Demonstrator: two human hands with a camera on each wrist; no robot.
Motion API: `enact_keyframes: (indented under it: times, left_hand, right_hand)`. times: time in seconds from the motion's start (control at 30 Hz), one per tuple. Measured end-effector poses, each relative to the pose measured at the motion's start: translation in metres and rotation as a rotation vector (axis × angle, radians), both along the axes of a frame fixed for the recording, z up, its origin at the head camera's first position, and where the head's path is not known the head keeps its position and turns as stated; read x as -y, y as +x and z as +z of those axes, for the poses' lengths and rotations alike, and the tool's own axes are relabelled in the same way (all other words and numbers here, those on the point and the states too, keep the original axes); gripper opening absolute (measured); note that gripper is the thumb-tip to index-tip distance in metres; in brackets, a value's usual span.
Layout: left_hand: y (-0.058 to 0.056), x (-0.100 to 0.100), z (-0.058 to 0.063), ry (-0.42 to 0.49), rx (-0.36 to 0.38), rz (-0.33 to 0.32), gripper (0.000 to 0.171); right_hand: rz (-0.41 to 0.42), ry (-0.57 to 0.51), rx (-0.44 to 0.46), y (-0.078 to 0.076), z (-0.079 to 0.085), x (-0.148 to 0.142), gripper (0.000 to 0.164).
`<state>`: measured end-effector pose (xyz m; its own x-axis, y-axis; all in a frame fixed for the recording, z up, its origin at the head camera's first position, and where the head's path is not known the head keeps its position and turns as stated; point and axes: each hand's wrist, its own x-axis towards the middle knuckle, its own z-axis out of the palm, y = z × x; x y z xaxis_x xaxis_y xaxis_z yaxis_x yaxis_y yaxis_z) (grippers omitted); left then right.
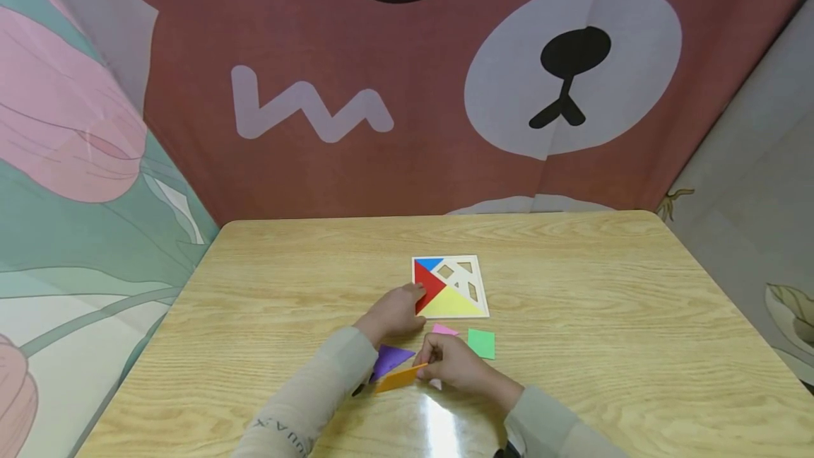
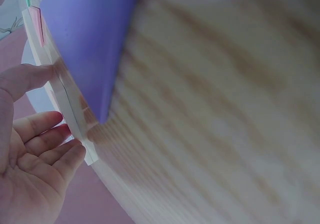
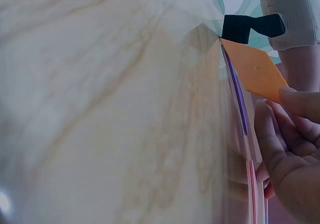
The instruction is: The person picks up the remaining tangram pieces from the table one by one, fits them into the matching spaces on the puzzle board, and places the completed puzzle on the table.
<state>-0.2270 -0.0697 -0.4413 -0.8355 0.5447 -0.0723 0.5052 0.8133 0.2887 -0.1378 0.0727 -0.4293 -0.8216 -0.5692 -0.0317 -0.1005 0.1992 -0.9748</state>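
My right hand (image 1: 454, 361) pinches an orange parallelogram tangram piece (image 1: 399, 379) at its right end. The piece stands tilted, its far corner close to the tabletop in the right wrist view. My left hand (image 1: 396, 311) rests at the left side of a white tangram board (image 1: 483, 295), fingertips over the red triangle (image 1: 432, 287) and thumb by the lower left corner. A blue triangle (image 1: 427, 263) and a yellow triangle (image 1: 453, 304) also lie in the board; its right part shows cut-out shapes. Between my forearms lies a purple triangle (image 1: 389, 359), also close in the left wrist view (image 2: 90, 39).
A green square (image 1: 481, 344) lies right of my right hand. A pink piece (image 1: 443, 329), partly hidden, lies just below the board. Part of a pale piece (image 1: 436, 384) shows under my right hand. The wooden table (image 1: 604, 345) meets a patterned cloth (image 1: 420, 175) at the back.
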Motion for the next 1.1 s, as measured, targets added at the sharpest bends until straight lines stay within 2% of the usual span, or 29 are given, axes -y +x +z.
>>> enact_keyframes:
  times: [0.3, 0.6, 0.83, 1.1]
  left_hand:
    - [0.001, -0.001, 0.001, 0.001, 0.054, 0.041, 0.055]
    - [0.002, -0.002, 0.004, -0.013, 0.079, 0.058, 0.056]
    - [0.002, -0.001, 0.003, -0.013, 0.062, 0.044, 0.056]
    - [0.001, -0.001, 0.004, -0.026, 0.047, 0.027, 0.055]
  right_hand:
    - [-0.023, 0.003, -0.035, -0.002, 0.007, -0.003, 0.01]
    - [-0.069, -0.009, -0.04, -0.012, -0.011, -0.011, 0.009]
    - [-0.115, -0.004, -0.06, -0.016, -0.012, -0.014, 0.008]
    - [-0.148, -0.028, -0.018, -0.017, -0.01, -0.017, 0.007]
